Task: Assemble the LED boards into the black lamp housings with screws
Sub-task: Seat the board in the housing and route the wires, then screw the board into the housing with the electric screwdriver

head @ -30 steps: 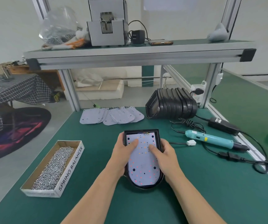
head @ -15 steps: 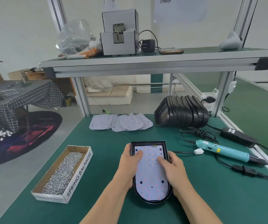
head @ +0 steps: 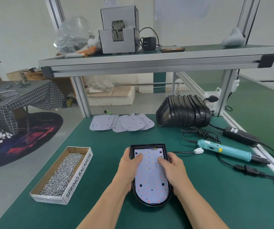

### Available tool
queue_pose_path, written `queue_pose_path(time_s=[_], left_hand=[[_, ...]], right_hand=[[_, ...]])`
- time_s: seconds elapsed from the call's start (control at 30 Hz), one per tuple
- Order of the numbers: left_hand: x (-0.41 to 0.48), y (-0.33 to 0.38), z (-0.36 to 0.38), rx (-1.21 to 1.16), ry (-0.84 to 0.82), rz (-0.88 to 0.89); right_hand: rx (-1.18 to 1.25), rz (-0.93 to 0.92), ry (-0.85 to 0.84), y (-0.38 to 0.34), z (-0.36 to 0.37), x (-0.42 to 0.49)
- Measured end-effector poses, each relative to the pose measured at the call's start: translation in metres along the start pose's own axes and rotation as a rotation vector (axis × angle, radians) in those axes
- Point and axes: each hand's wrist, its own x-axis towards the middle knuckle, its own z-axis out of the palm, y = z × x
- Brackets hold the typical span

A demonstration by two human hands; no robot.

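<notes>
Black housing (head: 147, 145) with LED board (head: 151, 177), clasped by left hand (head: 128, 167) and right hand (head: 174, 169); screwdriver (head: 223, 148) laid right of housing, nearer right hand.

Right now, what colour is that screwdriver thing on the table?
The electric screwdriver is turquoise, seen best in the head view.
</notes>
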Motion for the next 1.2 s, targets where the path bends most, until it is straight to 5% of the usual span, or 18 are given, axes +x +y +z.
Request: queue_pose_path(time_s=[0.3, 0.43, 0.63, 0.77, 0.9, 1.2], left_hand=[[0.008, -0.013, -0.009, 0.002, -0.085, -0.018], [0.009, -0.013, -0.008, 0.003, -0.078, -0.008], [0.012, -0.013, -0.009, 0.039, -0.071, -0.025], [0.013, -0.012, -0.006, 0.052, -0.083, -0.048], [0.015, -0.01, -0.005, 0.06, -0.091, -0.079], [0.01, -0.005, 0.001, 0.109, -0.098, -0.113]], right_hand=[[-0.037, 0.024, 0.031, 0.0, 0.003, -0.002], [-0.256, -0.038, -0.022, -0.01, -0.011, -0.002], [-0.711, -0.229, 0.425, -0.043, -0.146, 0.051], [-1.241, 0.137, 0.211, -0.051, -0.211, 0.082], [-1.522, 0.12, -0.016, -0.042, -0.217, 0.086], [-1.472, 0.022, -0.018, -0.047, -0.217, 0.077]])
